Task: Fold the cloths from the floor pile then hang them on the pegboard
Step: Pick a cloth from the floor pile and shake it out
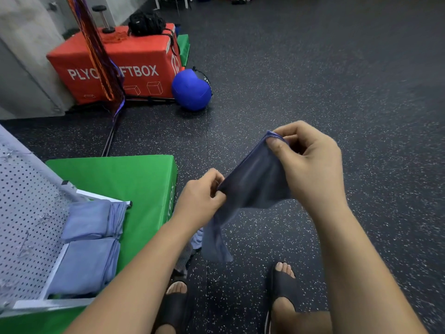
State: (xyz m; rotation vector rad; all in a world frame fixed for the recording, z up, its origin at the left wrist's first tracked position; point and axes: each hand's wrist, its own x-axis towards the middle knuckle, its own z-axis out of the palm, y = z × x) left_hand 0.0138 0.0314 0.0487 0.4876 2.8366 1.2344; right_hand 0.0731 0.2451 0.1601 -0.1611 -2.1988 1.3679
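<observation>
- Pegboard (26, 213): occupies the lower left of the frame. It is a white perforated panel with white rails along its right edge.
- Folded cloths: two pale blue cloths lie over the rails, one (91, 219) directly above the other (89, 266), edges touching.
- Green box (120, 174): sits left of centre, under and beside the right edge of the pegboard.
- Red box (134, 56): stands in the upper left against the wall. A black bag (147, 22) rests on its top. Striped cords hang in front of its left half.
- Blue ball (191, 89): rests on the floor, touching the right side of the red box.
- Left hand (199, 198): below centre, fingers curled, pinching the lower left edge of the dark blue cloth (255, 184).
- Dark blue cloth: held in the air at centre frame, stretched diagonally between both hands. A loose end hangs down below the left hand.
- Right hand (310, 160): right of centre and higher, thumb and forefinger pinching the upper corner of the cloth.
- Sandals: one black sandal (173, 307) and another (284, 285) at the bottom centre, on the feet.
- Floor (337, 68): dark speckled rubber, filling the right half.
</observation>
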